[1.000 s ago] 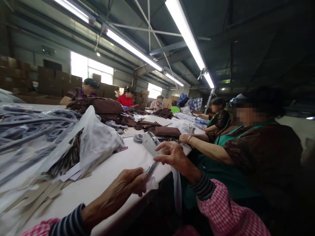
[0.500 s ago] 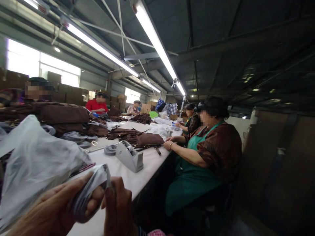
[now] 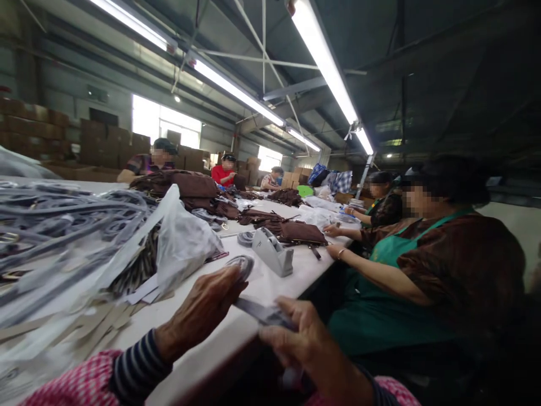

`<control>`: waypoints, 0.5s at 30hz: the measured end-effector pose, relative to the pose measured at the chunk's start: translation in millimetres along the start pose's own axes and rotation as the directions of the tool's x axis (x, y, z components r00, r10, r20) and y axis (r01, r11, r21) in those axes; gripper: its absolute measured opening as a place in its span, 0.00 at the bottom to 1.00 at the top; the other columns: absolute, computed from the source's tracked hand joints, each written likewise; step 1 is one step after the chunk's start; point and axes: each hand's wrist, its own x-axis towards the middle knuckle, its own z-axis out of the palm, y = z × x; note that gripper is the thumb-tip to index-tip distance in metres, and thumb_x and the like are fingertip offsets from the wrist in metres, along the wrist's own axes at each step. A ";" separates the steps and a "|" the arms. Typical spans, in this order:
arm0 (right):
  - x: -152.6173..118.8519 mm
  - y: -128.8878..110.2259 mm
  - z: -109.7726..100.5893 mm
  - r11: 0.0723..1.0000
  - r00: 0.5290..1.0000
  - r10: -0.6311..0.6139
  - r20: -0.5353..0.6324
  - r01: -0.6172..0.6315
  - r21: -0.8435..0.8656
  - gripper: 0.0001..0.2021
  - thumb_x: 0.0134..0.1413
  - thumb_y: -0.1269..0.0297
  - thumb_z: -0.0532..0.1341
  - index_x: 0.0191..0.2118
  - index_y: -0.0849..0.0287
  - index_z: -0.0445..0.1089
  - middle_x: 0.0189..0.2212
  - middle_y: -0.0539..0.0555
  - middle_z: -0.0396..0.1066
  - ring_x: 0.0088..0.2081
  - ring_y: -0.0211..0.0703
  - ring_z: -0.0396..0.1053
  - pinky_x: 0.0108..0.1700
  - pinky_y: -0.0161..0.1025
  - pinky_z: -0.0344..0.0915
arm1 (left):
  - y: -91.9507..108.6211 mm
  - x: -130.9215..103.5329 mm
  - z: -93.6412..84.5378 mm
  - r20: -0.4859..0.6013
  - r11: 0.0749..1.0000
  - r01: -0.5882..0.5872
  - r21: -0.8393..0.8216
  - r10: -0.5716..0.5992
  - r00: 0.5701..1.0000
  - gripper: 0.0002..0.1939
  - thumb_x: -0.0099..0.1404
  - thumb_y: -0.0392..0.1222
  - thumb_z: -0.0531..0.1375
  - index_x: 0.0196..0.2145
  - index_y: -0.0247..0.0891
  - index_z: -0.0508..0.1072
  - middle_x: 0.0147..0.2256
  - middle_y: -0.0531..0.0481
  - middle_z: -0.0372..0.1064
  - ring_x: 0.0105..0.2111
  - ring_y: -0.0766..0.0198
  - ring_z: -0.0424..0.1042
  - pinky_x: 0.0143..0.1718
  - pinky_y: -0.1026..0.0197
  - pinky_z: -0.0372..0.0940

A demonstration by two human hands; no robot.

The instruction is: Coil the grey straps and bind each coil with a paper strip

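My left hand point(image 3: 203, 307) is wrapped round a coiled grey strap point(image 3: 244, 265), whose loops show above the fingers. To its lower right, my right hand point(image 3: 306, 338) pinches a flat grey length of strap point(image 3: 264, 312) between thumb and fingers. That length runs toward the left hand; whether it joins the coil I cannot tell. Just beyond the left hand stand a grey tape dispenser point(image 3: 273, 254) and another coiled strap point(image 3: 245, 239) on the white table point(image 3: 224, 332).
Loose grey straps point(image 3: 76, 225) lie heaped at left, beside a white plastic bag point(image 3: 183, 237) and flat beige strips point(image 3: 101, 324). Brown bags point(image 3: 302, 232) are piled farther along. A co-worker in a green apron point(image 3: 389, 259) sits close on the right, hands at a brown bag. Others sit opposite.
The view has swung left, showing more straps. My hands, close together round the coil before, are now apart, with a flat grey length between them.
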 end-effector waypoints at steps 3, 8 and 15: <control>20.6 -24.4 -37.2 0.977 0.972 -0.154 -0.178 0.123 -0.173 0.20 0.46 0.53 0.75 0.38 0.61 0.73 0.21 0.43 0.65 0.23 0.33 0.58 0.26 0.32 0.54 | 4.9 0.3 -0.8 0.196 0.998 0.063 0.003 -0.063 0.979 0.18 0.77 0.52 0.49 0.39 0.41 0.73 0.33 0.48 0.73 0.32 0.59 0.72 0.37 0.60 0.66; 76.4 -21.6 -69.6 0.830 0.904 -0.415 -0.104 0.330 -0.450 0.18 0.50 0.49 0.73 0.28 0.61 0.74 0.26 0.48 0.70 0.30 0.38 0.63 0.34 0.36 0.58 | 27.0 7.6 -0.9 0.436 0.867 0.426 -0.260 -0.288 0.853 0.24 0.75 0.59 0.51 0.30 0.39 0.71 0.27 0.50 0.72 0.28 0.61 0.70 0.33 0.61 0.62; 86.3 44.6 -5.6 0.962 0.957 -0.240 -0.162 0.256 0.092 0.24 0.60 0.41 0.63 0.28 0.59 0.66 0.21 0.45 0.62 0.22 0.33 0.57 0.26 0.33 0.54 | 45.3 22.8 -10.1 0.526 0.187 0.640 -0.745 -0.425 0.737 0.23 0.70 0.58 0.60 0.29 0.34 0.75 0.26 0.49 0.71 0.24 0.66 0.66 0.27 0.65 0.60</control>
